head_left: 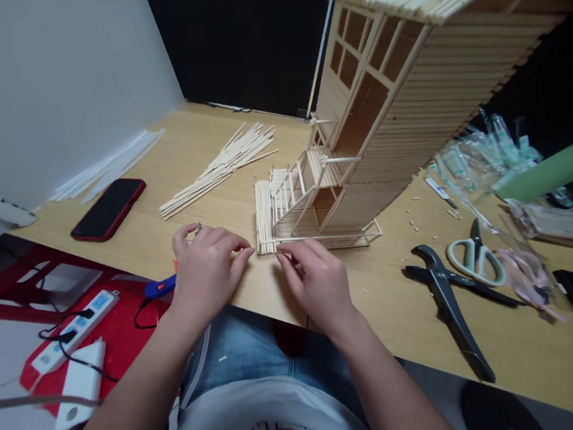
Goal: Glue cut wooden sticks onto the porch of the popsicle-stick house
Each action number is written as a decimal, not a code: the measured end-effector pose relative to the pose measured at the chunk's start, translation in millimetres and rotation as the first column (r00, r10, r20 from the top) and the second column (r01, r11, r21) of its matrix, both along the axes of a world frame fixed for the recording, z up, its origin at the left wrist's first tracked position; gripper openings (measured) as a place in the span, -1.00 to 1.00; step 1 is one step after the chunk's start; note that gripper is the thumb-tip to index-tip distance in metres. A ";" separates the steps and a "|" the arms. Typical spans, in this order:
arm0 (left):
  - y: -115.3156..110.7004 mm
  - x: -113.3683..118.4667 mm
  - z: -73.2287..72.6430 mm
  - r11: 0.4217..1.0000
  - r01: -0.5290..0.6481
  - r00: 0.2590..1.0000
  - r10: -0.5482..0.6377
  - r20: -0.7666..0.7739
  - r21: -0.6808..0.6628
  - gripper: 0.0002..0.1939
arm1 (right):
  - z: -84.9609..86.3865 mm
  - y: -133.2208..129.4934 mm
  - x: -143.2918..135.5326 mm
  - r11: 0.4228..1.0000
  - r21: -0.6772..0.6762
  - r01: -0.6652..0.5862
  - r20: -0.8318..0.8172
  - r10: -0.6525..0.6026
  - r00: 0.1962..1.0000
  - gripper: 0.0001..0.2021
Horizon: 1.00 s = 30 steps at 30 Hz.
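Hands, two, bare. Right hand: fingertips drawn together beside the slatted platform; whether they pinch anything, I cannot tell. Left hand: thumb and forefinger nearly meeting, just left of it; contents also uncertain. Stage, by my judgement: fine work at the platform's near edge, calling for light, steady fingertips. Wooden house model, one: upright on the surface, beyond my right hand. Loose sticks: fanned pile, farther back.

The person wears a pale top with a dotted, reddish print and blue jeans.
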<state>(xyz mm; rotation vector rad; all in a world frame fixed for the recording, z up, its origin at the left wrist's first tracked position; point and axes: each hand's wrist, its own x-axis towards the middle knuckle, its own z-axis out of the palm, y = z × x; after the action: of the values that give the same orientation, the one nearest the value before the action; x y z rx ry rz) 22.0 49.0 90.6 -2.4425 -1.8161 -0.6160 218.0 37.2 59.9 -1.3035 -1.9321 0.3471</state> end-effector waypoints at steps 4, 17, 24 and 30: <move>-0.5 0.8 -1.0 1.000 -0.005 1.000 0.005 0.019 0.004 -0.83 | 6.8 13.2 -10.0 1.000 0.020 0.014 0.121 -0.017 0.993 -0.82; -4.7 -14.0 -6.6 1.000 -0.022 0.997 0.023 0.070 -0.004 -0.86 | 5.4 17.3 -22.7 0.998 0.051 0.030 0.169 -0.038 0.985 -0.79; -5.9 -12.9 -9.1 0.989 0.094 0.995 -0.090 0.038 -0.118 -0.92 | -0.7 -12.1 0.2 0.999 -0.042 0.030 0.010 -0.029 1.000 -0.87; -1.9 -5.6 -10.4 0.967 0.150 0.988 -0.154 -0.004 -0.205 -0.93 | -20.6 -30.2 27.6 0.989 -0.108 0.104 -0.013 -0.106 0.994 -0.88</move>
<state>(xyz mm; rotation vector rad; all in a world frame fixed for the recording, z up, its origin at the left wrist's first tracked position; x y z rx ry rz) 16.4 47.1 80.2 -2.7297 -1.7785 -0.4298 245.6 7.1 39.3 -1.4603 -1.8424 0.4142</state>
